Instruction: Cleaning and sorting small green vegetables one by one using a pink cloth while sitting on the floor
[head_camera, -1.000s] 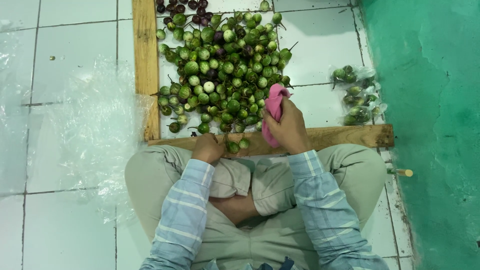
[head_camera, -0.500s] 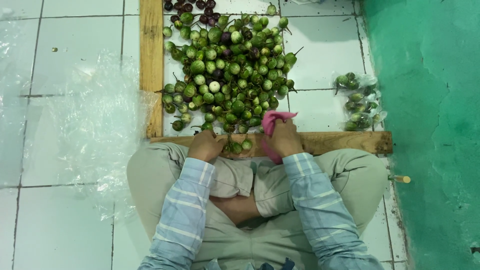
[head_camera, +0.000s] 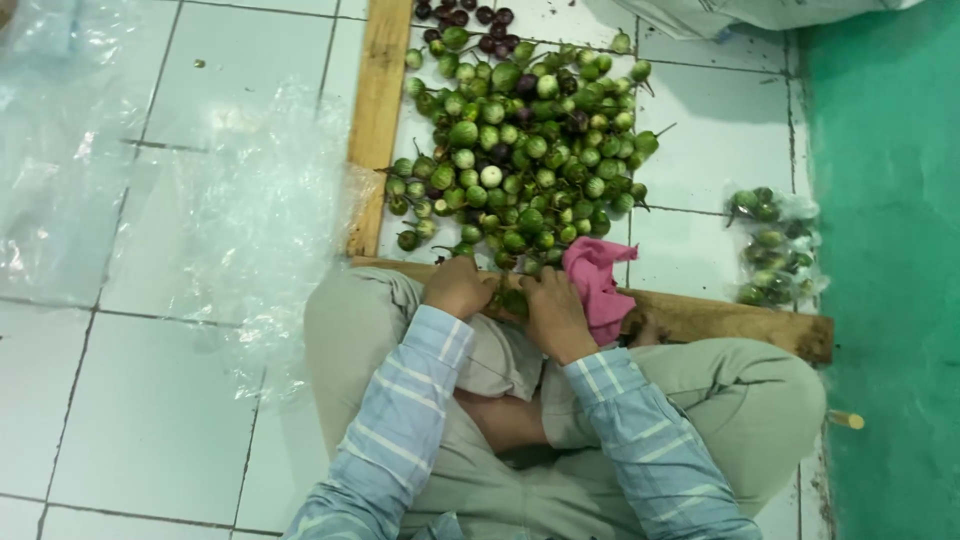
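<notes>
A heap of small round green eggplants (head_camera: 520, 150), a few of them purple, lies on the white tiled floor inside a wooden frame. I sit cross-legged at the frame's near plank (head_camera: 720, 318). My left hand (head_camera: 457, 287) and my right hand (head_camera: 552, 312) meet at the plank, closed around a small green eggplant (head_camera: 514, 299) between them. A pink cloth (head_camera: 597, 280) is pinched under my right hand's fingers and drapes over the plank.
Clear plastic bags (head_camera: 240, 220) lie crumpled on the tiles to the left. A filled clear bag of green eggplants (head_camera: 772, 245) rests at the right, next to a green wall (head_camera: 890, 250). The frame's left plank (head_camera: 378, 120) runs away from me.
My right hand, with the pink cloth, came down from the heap to the near plank and joined my left hand on an eggplant. The view shifted right.
</notes>
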